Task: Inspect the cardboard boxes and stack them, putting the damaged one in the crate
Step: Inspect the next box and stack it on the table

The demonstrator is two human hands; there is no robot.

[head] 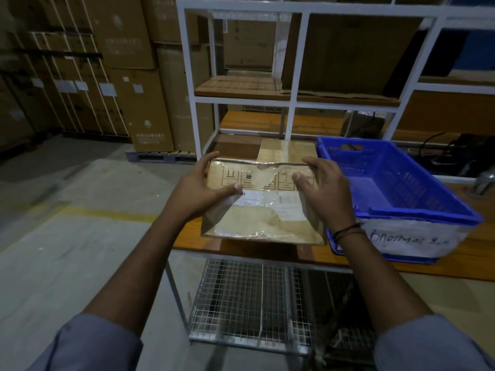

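Observation:
A taped cardboard box (263, 210) with handling symbols and a white shipping label is tilted up in front of me, above the wooden shelf. Its tape and label look wrinkled and torn. My left hand (203, 186) grips its upper left corner, thumb on the near face. My right hand (324, 191) grips the upper right corner the same way. Behind it another cardboard box (286, 151) lies flat on the shelf. A blue plastic crate (439, 210) with a white handwritten label stands just to the right, with nothing visible inside.
The wooden shelf (468, 255) belongs to a white metal rack (300, 76) with upper shelves holding cardboard. A wire mesh shelf (246, 303) sits below. Large stacked cartons (120, 62) on a pallet fill the left background. Concrete floor with a yellow line lies to the left.

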